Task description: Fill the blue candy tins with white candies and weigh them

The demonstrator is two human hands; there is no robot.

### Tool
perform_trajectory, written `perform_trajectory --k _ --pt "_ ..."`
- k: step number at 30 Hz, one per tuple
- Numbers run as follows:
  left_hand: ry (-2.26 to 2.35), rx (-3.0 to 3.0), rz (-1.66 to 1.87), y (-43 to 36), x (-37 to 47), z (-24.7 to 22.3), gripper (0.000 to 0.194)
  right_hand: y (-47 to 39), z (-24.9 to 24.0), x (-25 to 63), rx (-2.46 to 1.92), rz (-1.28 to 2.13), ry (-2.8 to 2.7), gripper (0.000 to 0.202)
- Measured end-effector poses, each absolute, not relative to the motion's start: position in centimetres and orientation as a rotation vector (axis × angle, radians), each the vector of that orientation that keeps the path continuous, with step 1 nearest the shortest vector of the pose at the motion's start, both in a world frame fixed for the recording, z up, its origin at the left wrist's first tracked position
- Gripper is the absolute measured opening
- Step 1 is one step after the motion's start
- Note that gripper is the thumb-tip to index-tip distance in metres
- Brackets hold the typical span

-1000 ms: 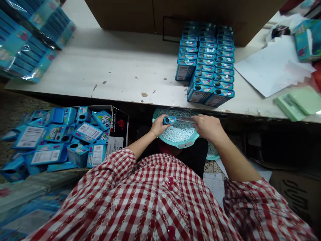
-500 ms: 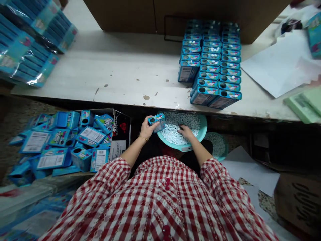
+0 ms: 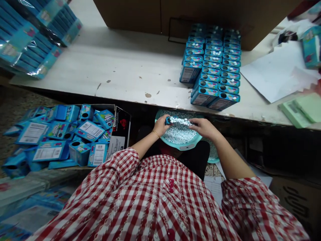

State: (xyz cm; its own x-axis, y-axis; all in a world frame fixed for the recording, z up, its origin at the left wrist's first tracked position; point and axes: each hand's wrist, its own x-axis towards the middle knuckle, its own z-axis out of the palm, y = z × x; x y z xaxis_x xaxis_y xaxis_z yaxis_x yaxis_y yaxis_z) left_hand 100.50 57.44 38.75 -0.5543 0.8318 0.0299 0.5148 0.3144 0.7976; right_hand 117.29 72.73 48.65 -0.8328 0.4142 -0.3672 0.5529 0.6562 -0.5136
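Observation:
My left hand (image 3: 159, 127) grips a small blue candy box (image 3: 168, 120) over the turquoise basin (image 3: 187, 146). A heap of white candies (image 3: 180, 121) stretches from the box to the fingers of my right hand (image 3: 204, 129). Those fingers are closed at the heap's right end; what carries the candies there is hidden, though a dark edge shows by the fingertips. More white candies (image 3: 179, 135) fill the basin below. On the table, rows of upright blue candy boxes (image 3: 209, 78) stand with round holes in their tops, some with white candies on them.
A carton (image 3: 117, 147) at the left is heaped with loose blue boxes (image 3: 55, 134). Wrapped packs (image 3: 25, 36) lie at the table's far left. A large brown carton (image 3: 135, 16) stands behind; paper (image 3: 271, 73) and a green object (image 3: 296, 110) lie right. A second basin (image 3: 213, 159) is below.
My right hand has risen out of the basin and come up beside the box with white candies. My left hand has moved slightly right, and the box has turned.

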Motion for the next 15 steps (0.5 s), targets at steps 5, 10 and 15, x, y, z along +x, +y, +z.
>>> perform_trajectory --k 5,10,15 --pt "2.216 1.287 0.97 58.0 101.4 38.5 0.037 70.1 52.1 114.6 0.772 -0.256 2.57 0.037" --pt "2.2 1.278 1.024 58.0 101.6 38.2 0.037 68.4 54.0 113.4 0.676 -0.079 2.584 0.031" --pt "2.165 1.164 1.163 57.4 100.9 38.0 0.036 70.4 52.7 116.8 0.786 -0.088 2.602 0.033"
